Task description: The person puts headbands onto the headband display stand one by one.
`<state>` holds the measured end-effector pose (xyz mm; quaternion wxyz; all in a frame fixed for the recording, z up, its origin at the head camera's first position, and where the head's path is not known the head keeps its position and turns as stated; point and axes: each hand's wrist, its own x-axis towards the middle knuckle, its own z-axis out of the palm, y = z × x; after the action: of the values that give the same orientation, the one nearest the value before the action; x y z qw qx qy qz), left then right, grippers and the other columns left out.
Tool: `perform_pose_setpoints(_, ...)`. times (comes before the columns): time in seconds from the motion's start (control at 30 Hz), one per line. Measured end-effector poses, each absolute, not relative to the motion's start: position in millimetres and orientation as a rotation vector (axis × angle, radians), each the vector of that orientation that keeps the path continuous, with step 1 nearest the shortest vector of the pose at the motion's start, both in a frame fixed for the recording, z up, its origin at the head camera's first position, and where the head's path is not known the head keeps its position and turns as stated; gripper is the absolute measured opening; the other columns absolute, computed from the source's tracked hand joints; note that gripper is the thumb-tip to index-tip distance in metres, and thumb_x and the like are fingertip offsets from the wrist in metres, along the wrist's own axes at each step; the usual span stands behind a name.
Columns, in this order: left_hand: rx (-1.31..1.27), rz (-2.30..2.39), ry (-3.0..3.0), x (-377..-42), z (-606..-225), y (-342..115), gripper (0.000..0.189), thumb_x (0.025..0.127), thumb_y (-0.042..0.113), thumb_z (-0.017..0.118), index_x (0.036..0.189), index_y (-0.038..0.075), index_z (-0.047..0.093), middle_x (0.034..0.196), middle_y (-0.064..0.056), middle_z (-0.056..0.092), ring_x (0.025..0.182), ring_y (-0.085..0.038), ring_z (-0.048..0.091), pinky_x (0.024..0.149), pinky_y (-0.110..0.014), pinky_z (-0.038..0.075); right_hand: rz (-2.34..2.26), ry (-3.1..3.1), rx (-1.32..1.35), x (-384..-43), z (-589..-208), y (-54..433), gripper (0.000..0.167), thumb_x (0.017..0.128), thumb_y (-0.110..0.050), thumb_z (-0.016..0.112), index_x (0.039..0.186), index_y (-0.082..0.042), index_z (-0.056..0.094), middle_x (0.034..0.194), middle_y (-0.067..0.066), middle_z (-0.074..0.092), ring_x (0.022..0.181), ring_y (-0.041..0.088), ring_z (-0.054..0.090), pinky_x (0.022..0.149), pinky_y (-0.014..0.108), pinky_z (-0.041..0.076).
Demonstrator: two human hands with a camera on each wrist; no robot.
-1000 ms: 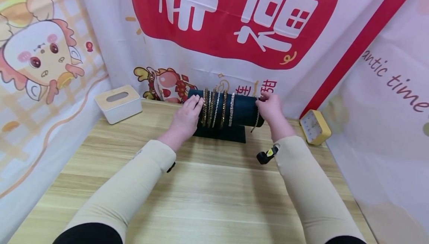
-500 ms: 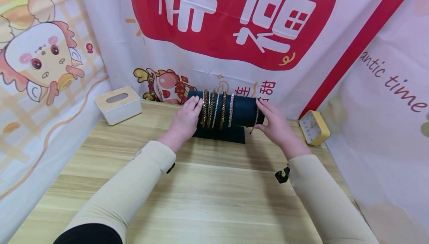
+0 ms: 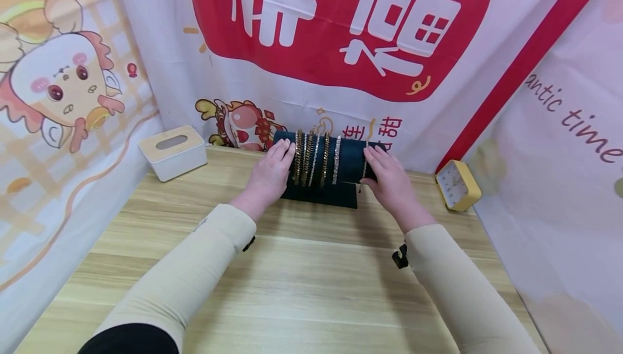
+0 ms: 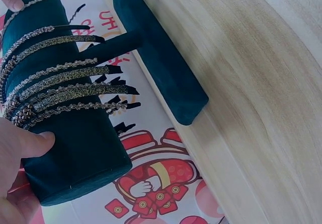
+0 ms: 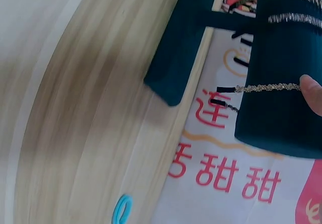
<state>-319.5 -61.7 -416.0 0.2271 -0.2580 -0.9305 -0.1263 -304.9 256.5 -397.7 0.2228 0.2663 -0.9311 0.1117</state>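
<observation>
A dark green padded headband stand (image 3: pixel 350 162) lies level on a post above its flat base (image 3: pixel 336 194). Several glittery headbands (image 4: pixel 75 93) with black tips hang round the left and middle of the roll. My left hand (image 3: pixel 267 175) holds the roll's left end, its thumb (image 4: pixel 43 142) pressed on the fabric beside the nearest headband. Near the right end, one thin beaded headband (image 5: pixel 271 87) sits apart from the others. My right hand (image 3: pixel 391 181) grips it against the roll, thumb (image 5: pixel 313 94) on the band in the right wrist view, fingers over the top in the head view.
On the wooden table (image 3: pixel 311 289), a white tissue box (image 3: pixel 177 162) with a wooden lid stands back left. A yellow clock (image 3: pixel 458 184) is at the right edge. Behind the stand hangs a printed cloth (image 3: pixel 311 84). A light-blue loop (image 5: pixel 122 209) shows in the right wrist view.
My right hand has gone from pinching the headband at the roll's right end to spreading over it, and the band has shifted left along the roll. My left hand has stayed put.
</observation>
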Motion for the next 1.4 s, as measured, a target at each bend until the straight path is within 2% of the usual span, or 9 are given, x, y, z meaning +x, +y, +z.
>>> perform_pose_setpoints(0.13, -0.72, -0.338, -2.57, -320, -416, -62, 0.053, 0.093, 0.003, 0.063, 0.144, -0.002, 0.046, 0.148, -0.021, 0.042, 0.14, -0.034, 0.034, 0.107, -0.044, 0.039, 0.325, -2.585, 0.732, -306, -397, 242, 0.075, 0.084, -0.02, 0.08, 0.148, -0.004, 0.044, 0.15, 0.013, 0.044, 0.141, 0.03, 0.034, 0.117, 0.05, 0.021)
perform_pose_setpoints(0.33, -0.715, -0.343, -2.568, -319, -416, -63, 0.054, 0.093, 0.002, 0.063, 0.144, -0.002, 0.046, 0.148, -0.021, 0.042, 0.14, -0.033, 0.034, 0.106, -0.044, 0.04, 0.335, -2.621, 0.716, -310, -400, 226, 0.078, 0.086, -0.023, 0.078, 0.152, -0.008, 0.04, 0.154, 0.009, 0.04, 0.143, 0.025, 0.031, 0.117, 0.042, 0.022)
perform_pose_setpoints(0.57, -0.708, -0.349, -2.57, -317, -415, -63, 0.056, 0.092, 0.001, 0.064, 0.145, -0.002, 0.046, 0.148, -0.021, 0.042, 0.14, -0.033, 0.034, 0.108, -0.044, 0.039, 0.333, -2.549, 0.756, -313, -401, 220, 0.078, 0.082, -0.022, 0.082, 0.149, -0.006, 0.044, 0.15, 0.01, 0.045, 0.14, 0.027, 0.037, 0.115, 0.046, 0.026)
perform_pose_setpoints(0.8, -0.712, -0.344, -2.557, -318, -417, -62, 0.056, 0.091, 0.0, 0.065, 0.144, -0.003, 0.046, 0.148, -0.021, 0.043, 0.14, -0.033, 0.034, 0.104, -0.044, 0.043, 0.432, -2.598, 0.652, -313, -402, 225, 0.086, 0.08, -0.023, 0.085, 0.15, -0.005, 0.04, 0.15, 0.015, 0.043, 0.139, 0.031, 0.036, 0.115, 0.047, 0.027)
perform_pose_setpoints(1.07, -0.716, -0.316, -2.562, -318, -416, -65, 0.058, 0.089, 0.0, 0.067, 0.143, -0.004, 0.047, 0.146, -0.023, 0.043, 0.138, -0.035, 0.035, 0.106, -0.044, 0.041, 0.438, -2.618, 0.588, -312, -406, 227, 0.074, 0.084, -0.012, 0.081, 0.148, -0.003, 0.044, 0.151, 0.014, 0.042, 0.139, 0.033, 0.036, 0.115, 0.046, 0.026)
perform_pose_setpoints(1.4, -0.754, -0.283, -2.567, -317, -413, -66, 0.062, 0.086, -0.001, 0.069, 0.144, -0.005, 0.045, 0.146, -0.024, 0.043, 0.138, -0.036, 0.036, 0.11, -0.043, 0.037, 0.442, -2.589, 0.57, -313, -405, 227, 0.073, 0.079, -0.011, 0.085, 0.142, -0.003, 0.051, 0.145, 0.016, 0.048, 0.131, 0.035, 0.043, 0.113, 0.045, 0.03)
